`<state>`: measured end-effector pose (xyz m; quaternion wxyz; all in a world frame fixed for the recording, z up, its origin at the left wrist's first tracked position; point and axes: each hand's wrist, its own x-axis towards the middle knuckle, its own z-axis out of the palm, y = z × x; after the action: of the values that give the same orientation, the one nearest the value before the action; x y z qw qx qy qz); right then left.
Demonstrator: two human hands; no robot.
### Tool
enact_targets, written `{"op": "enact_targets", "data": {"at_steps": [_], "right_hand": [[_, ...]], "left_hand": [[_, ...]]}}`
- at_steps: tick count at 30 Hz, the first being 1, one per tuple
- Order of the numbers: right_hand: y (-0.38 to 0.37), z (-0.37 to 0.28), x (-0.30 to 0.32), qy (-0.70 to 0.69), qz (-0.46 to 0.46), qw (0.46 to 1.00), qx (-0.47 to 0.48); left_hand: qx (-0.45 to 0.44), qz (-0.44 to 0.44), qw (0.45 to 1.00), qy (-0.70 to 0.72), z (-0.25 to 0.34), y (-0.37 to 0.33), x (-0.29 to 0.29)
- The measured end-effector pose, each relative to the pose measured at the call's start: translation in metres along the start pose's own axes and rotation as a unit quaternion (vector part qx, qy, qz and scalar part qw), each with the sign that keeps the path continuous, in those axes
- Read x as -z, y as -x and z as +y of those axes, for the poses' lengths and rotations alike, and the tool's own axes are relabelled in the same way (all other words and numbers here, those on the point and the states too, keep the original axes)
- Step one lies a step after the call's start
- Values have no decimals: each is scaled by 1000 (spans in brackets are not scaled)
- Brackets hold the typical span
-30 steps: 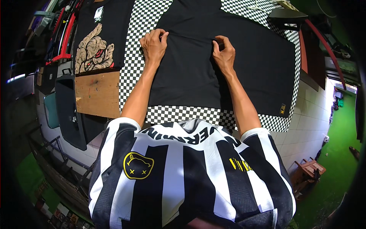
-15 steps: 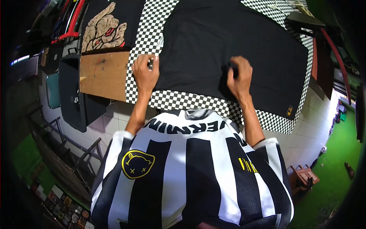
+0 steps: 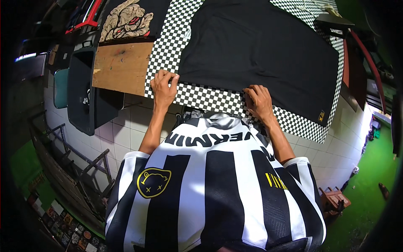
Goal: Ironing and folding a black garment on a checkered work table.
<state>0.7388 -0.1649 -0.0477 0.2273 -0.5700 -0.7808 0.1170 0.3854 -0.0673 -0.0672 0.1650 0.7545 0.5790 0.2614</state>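
A black T-shirt (image 3: 252, 46) lies spread on a black-and-white checkered cloth (image 3: 210, 94), with a few wrinkles across it and a small yellow-and-black label near its lower right corner. My left hand (image 3: 164, 89) is closed at the shirt's near left corner, thumb and fingers pinching the fabric there. Farther right along the same near edge, my right hand (image 3: 259, 102) has its fingers curled down and closed on the edge; the thumb is partly hidden.
At the left, a bare wooden board (image 3: 121, 69) adjoins the cloth, with a printed black garment (image 3: 128, 23) beyond it. A black bin-like container (image 3: 82, 90) and a green chair back (image 3: 61, 88) stand farther left. A brown stool (image 3: 335, 199) sits low right.
Both hands have come nearer to me, the right also slightly leftward, and now grip the shirt's near edge. New wrinkles cross the fabric, and the view has shifted a little.
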Motion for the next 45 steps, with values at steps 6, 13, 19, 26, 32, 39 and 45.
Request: {"op": "enact_targets", "data": {"at_steps": [6, 13, 19, 26, 32, 39, 45], "right_hand": [[4, 1, 7, 3, -33, 999, -5], [42, 20, 18, 86, -4, 986, -143], [93, 54, 26, 208, -80, 947, -229], [79, 103, 56, 133, 140, 947, -256], [87, 191, 87, 205, 131, 946, -215], [71, 195, 67, 196, 187, 945, -186], [73, 187, 50, 237, 203, 931, -190]], "left_hand": [[9, 10, 998, -69, 7, -11, -1], [-131, -30, 991, 22, 92, -16, -35], [-192, -170, 962, -90, 72, -7, -70], [-170, -106, 979, -40, 55, -37, -38], [-188, -30, 982, -9, 102, -88, -89], [-200, 46, 979, 1, 58, -98, -91], [-181, 62, 980, -58, 51, -92, -85]]}}
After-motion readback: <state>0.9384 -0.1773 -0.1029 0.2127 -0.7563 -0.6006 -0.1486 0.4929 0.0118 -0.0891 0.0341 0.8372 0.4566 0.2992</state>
